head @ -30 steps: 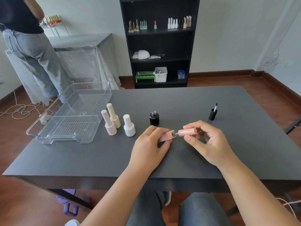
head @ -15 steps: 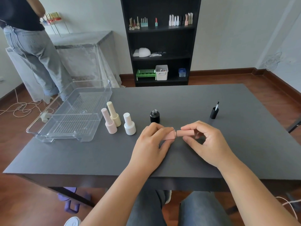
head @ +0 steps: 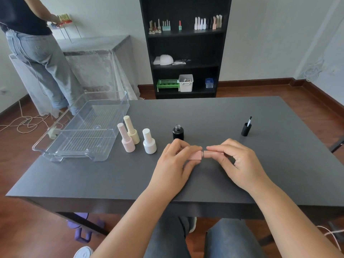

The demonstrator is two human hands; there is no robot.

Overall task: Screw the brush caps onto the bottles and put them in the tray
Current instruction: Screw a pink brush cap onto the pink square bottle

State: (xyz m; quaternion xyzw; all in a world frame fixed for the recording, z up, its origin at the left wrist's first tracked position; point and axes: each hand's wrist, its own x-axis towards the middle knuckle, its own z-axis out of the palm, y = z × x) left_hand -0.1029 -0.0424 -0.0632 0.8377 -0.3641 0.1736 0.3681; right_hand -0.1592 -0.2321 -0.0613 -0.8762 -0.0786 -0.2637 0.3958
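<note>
At the frame's centre, the left hand (head: 175, 164) pinches a pink bottle (head: 195, 155) lying sideways above the grey table (head: 242, 112), while the right hand (head: 240, 162) pinches its pink brush cap (head: 209, 153) against the neck. Clear tray (head: 81, 135) sits left-centre.

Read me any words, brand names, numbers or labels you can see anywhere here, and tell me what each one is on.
No text can be read anywhere in this view.
Capped bottles and black bottle on the table: plain, no labels visible.
Pink bottle in the left hand: plain.
Clear tray: no markings.
Bottles on the bookshelf: too small to tell.
</note>
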